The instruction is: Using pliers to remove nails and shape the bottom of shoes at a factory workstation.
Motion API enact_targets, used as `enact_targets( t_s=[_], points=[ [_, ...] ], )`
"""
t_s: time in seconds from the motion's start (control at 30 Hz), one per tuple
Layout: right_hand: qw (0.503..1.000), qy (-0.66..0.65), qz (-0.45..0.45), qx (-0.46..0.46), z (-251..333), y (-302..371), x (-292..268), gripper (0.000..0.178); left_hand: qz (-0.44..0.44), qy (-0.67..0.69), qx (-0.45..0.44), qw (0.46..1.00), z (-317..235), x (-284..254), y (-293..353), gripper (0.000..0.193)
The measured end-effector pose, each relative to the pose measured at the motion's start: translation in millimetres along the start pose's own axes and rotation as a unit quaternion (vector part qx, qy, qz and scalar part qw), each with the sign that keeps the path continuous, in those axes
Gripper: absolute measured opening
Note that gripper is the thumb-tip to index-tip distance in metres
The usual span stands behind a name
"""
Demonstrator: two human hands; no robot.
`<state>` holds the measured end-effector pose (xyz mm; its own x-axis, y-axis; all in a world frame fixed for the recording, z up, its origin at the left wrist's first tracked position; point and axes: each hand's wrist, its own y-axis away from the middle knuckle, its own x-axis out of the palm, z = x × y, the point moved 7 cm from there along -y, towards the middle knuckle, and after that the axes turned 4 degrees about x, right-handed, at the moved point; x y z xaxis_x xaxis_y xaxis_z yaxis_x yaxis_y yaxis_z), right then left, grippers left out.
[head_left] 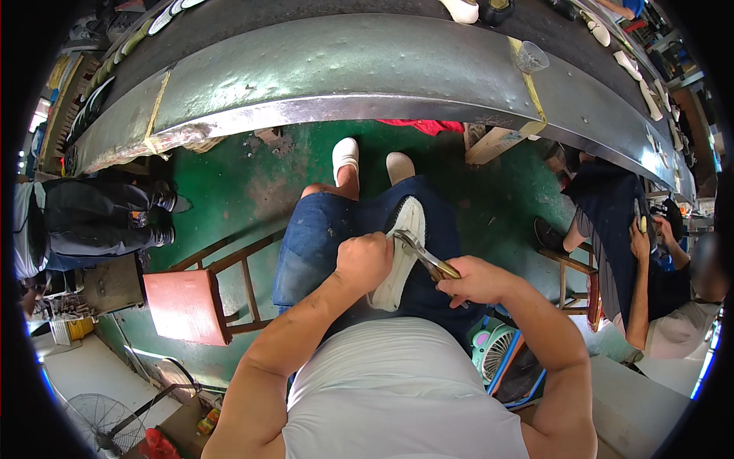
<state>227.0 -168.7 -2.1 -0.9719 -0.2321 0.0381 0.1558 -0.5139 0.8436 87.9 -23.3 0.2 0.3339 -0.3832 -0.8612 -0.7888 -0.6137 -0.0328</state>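
Note:
A white shoe (pixel 392 287) lies sole up or on its side across my lap, its toe pointing away from me; a dark lining shows along its far left edge. My left hand (pixel 365 262) is closed in a fist at the shoe's left edge, gripping it there; the fingertips are hidden. My right hand (pixel 478 281) is wrapped round the handles of metal pincers (pixel 419 249). The pincers' jaws reach over the middle of the shoe, close to my left thumb. Whether the jaws are clamped on the material, I cannot tell.
A long metal-edged workbench (pixel 306 73) curves ahead, with shoes (pixel 628 65) along its far side and a clear cup (pixel 531 57). A red stool (pixel 186 306) stands left, a green fan (pixel 493 352) lower right. Co-workers sit right (pixel 634 268) and stand left (pixel 92 222).

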Motion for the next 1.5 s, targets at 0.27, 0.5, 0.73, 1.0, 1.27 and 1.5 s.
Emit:
enact_targets(
  t_s=[0.27, 0.5, 0.73, 1.0, 1.27, 1.5],
  points=[
    [0.984, 0.151, 0.063, 0.070, 48.6, 11.9, -22.9, 0.026, 0.014, 0.043, -0.011, 0.999, -7.0, -2.5, -1.4, 0.030],
    [0.939, 0.342, -0.041, 0.011, 66.6, -15.3, -10.5, 0.035, 0.084, 0.687, -0.325, 0.644, 64.2, 112.3, 35.7, 0.050],
    [0.972, 0.153, -0.144, -0.102, 15.8, -51.3, 28.2, 0.029, 0.062, 0.725, -0.366, 0.580, 62.0, 92.2, 33.9, 0.078],
    [0.992, -0.093, -0.071, -0.050, -22.7, -72.1, 23.5, 0.025, 0.072, 0.680, -0.348, 0.641, 60.4, 85.6, 22.0, 0.093],
    [0.940, -0.239, 0.242, 0.022, -29.4, -50.5, -16.1, 0.037, 0.082, 0.620, -0.323, 0.710, 43.0, 79.4, 6.0, 0.077],
    [0.984, 0.056, 0.163, 0.037, 4.3, -41.9, -62.4, 0.030, 0.113, 0.552, -0.363, 0.742, 43.5, 73.8, 4.4, 0.075]
  ],
)
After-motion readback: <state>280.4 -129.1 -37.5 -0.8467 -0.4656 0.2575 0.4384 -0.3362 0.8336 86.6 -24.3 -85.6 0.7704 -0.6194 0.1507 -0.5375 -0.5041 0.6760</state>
